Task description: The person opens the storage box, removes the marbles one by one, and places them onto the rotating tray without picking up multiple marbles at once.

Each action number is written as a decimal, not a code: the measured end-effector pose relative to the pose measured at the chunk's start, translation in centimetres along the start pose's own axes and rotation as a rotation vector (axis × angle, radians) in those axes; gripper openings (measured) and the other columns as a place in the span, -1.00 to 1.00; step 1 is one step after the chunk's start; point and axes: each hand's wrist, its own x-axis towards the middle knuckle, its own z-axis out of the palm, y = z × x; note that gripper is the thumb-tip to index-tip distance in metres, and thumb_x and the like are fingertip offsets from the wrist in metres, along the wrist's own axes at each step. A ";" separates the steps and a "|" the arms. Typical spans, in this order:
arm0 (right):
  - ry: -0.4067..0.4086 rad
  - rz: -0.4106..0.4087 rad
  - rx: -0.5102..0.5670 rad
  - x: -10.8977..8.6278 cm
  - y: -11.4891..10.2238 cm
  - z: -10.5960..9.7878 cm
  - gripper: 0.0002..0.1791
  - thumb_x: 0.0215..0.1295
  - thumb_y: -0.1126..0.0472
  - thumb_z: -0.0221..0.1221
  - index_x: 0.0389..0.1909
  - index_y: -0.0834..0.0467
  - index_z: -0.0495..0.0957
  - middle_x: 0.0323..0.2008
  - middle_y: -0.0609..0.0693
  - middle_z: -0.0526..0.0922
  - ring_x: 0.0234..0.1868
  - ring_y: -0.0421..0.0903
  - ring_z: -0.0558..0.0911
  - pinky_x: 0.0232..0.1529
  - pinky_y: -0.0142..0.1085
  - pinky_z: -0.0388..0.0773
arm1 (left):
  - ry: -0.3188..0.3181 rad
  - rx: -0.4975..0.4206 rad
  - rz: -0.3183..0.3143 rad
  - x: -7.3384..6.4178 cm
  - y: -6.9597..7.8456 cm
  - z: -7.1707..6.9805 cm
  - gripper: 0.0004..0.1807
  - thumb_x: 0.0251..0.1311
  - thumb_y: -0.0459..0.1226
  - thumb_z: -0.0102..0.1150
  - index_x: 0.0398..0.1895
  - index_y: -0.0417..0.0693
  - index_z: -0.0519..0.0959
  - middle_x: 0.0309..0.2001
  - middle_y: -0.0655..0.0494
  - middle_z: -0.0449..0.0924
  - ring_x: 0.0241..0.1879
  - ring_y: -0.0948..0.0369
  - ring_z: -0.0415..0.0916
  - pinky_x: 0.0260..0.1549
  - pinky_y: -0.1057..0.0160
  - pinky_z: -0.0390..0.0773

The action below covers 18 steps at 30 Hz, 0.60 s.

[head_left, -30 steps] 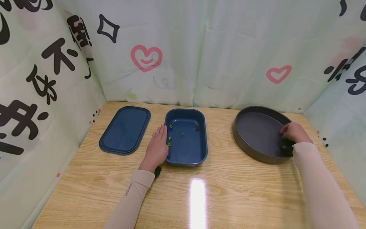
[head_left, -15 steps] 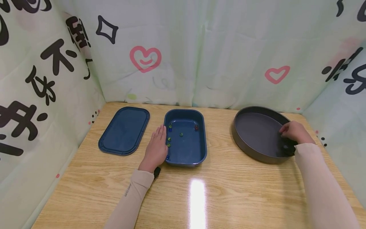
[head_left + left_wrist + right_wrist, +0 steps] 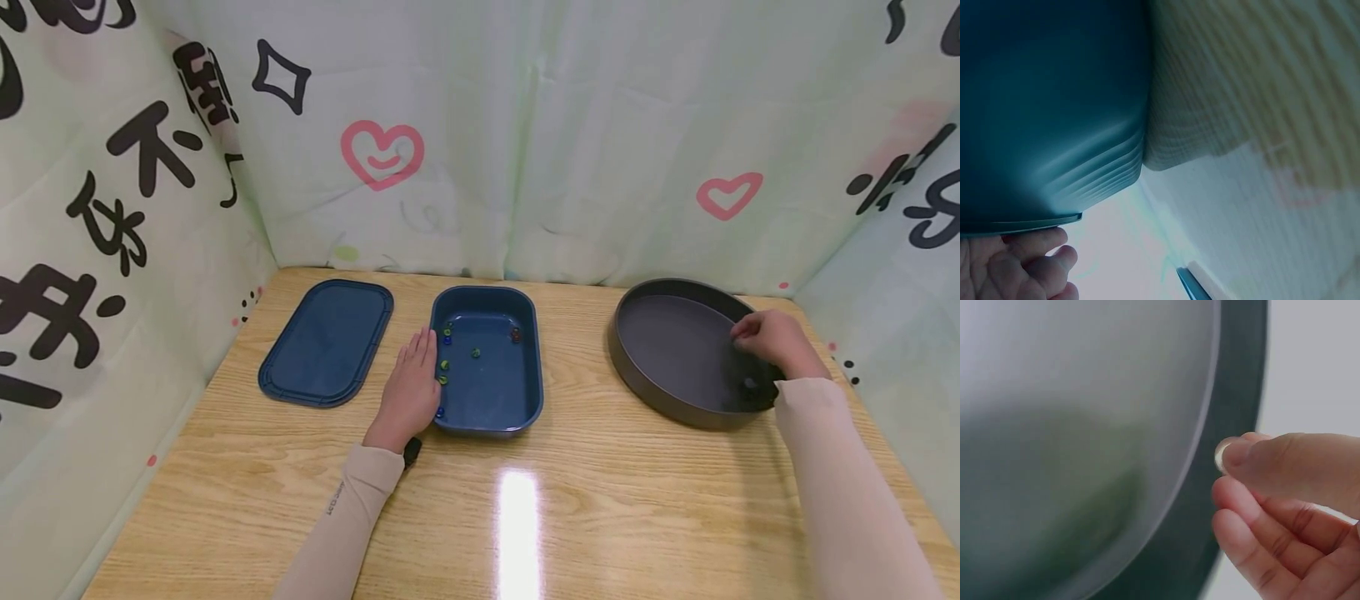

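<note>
My left hand (image 3: 408,385) rests against the left wall of a deep blue rectangular box (image 3: 491,410), fingers straight along its rim. In the left wrist view, the fingertips (image 3: 1054,240) lie right at the rim. Several small green, blue and reddish-brown glass marbles (image 3: 476,353) lie scattered inside the box. Over the right side of a round dark pan (image 3: 675,358) is my right hand (image 3: 776,337), thumb and index finger pinched together. A small pale, rounded edge (image 3: 1219,456) shows at those fingertips in the right wrist view; the fingers hide most of it.
A flat blue lid (image 3: 326,342) lies left of the box on the wooden table (image 3: 600,500). Printed white curtains (image 3: 480,150) stand along the back and both sides of the table.
My right hand has risen slightly from low in the pan, its thumb and finger still pinched. The left hand, box and marbles stay in place.
</note>
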 end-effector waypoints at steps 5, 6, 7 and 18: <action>0.124 -0.033 0.029 -0.5 -1.6 -0.4 -0.81 0.14 0.36 0.20 -0.28 0.44 0.60 -0.40 0.32 0.64 -0.54 -0.33 0.44 -0.53 -0.44 0.40 | 0.001 -0.001 0.000 0.0 -0.1 0.0 -0.30 0.35 -0.32 -0.14 0.47 -0.27 -0.14 0.51 -0.13 -0.19 0.50 0.00 -0.19 0.47 0.04 -0.13; 0.142 -0.037 0.035 -0.6 -1.9 -0.5 -0.80 0.15 0.35 0.20 -0.27 0.44 0.60 -0.39 0.33 0.64 -0.54 -0.38 0.43 -0.53 -0.47 0.40 | -0.001 0.000 -0.001 0.0 -0.1 0.0 -0.30 0.35 -0.32 -0.14 0.47 -0.27 -0.14 0.51 -0.13 -0.19 0.50 0.01 -0.20 0.47 0.04 -0.13; 0.158 -0.037 0.042 -0.7 -2.4 -0.6 -0.79 0.17 0.34 0.20 -0.25 0.43 0.60 -0.38 0.33 0.64 -0.54 -0.42 0.42 -0.52 -0.50 0.40 | -0.002 0.000 -0.002 0.1 -0.1 0.0 -0.30 0.35 -0.32 -0.14 0.47 -0.26 -0.14 0.51 -0.12 -0.20 0.50 0.01 -0.20 0.47 0.04 -0.13; 0.348 -0.069 0.146 -2.4 -7.2 -1.0 -0.74 0.20 0.25 0.22 -0.15 0.34 0.61 -0.35 0.23 0.68 -0.53 -0.71 0.32 -0.48 -0.74 0.31 | 0.004 -0.019 0.006 0.0 -0.1 0.0 -0.31 0.35 -0.33 -0.15 0.47 -0.28 -0.13 0.50 -0.14 -0.18 0.50 -0.01 -0.18 0.47 0.03 -0.11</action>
